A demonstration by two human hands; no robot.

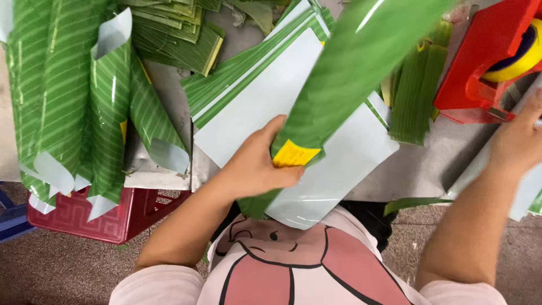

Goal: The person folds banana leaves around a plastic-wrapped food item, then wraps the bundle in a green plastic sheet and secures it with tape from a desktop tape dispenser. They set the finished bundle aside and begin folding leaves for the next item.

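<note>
Green, leaf-printed glossy film makes up the rolled sheet that the left hand clasps low down, thumb and fingers wrapped round it just beside a yellow patch on its surface; the roll slants up and to the right, out past the top of the view, and its lower end points toward the person's chest; under it lies a fanned stack of flat sheets, pale white backs up with green edges showing, resting on the grey bench and jutting over its near edge; the right hand is well apart at the right border, resting by the red tape dispenser that carries a yellow roll of tape; whether that hand grips anything I cannot tell, its fingers being cut off by the picture's edge; to the left, more curled green sheets hang over the bench's rim above a red plastic crate on the floor; folded real leaves lie at the far side, and another bundle lies between the stack and the dispenser.
</note>
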